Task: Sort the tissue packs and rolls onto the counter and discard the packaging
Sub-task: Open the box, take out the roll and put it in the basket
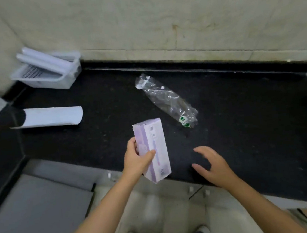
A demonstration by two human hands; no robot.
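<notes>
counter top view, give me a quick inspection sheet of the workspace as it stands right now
surface: black counter, speckled, against a pale wall.
job's things: lilac tissue pack held above the front edge; long white pack lying at left.
clutter: empty clear plastic wrapper, crumpled, mid-counter, green label at its near end.
hands: left hand gripping the lilac tissue pack near its lower half; right hand open, fingers spread, holding nothing, over the front edge.
cables: nothing seen.
surroundings: clear plastic bin in the back left corner with white rolls leaning in it; grey surface at lower left; pale floor and the person's feet below.
</notes>
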